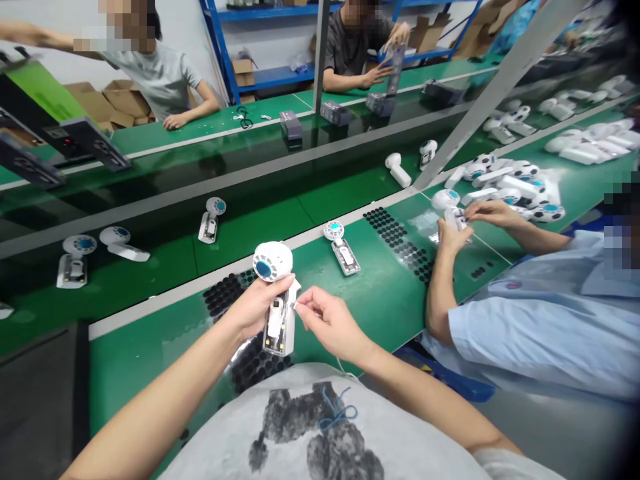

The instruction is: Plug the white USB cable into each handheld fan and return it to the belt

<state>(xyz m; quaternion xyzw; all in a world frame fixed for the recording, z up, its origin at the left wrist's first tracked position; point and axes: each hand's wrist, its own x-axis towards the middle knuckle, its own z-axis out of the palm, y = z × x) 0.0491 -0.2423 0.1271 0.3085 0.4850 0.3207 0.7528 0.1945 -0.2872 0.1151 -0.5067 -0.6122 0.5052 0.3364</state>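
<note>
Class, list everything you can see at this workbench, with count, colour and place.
Held device: one, white, left hand
Loose device: one, white, near bench
Devices: several, white, green line beyond
Piled devices: many, mostly white, right
Discs: many, black, bench
Cartons: several, dark, far side
Shelving: blue, back
Cardboard boxes: several, brown, back
Co-workers: at least three, right and opposite
Left hand: one, holding device
Right hand: one, beside device

I read this as factory assembly workshop. Long green table (385,293) under my camera, green lane (173,240) running along its far edge, second table (220,123) beyond. Matching white devices (523,183) spread along lane and heaped toward table's right end. Person in light-blue shirt (540,320) at near edge; blue shelves (270,79), cardboard boxes (123,100) at back.
</note>
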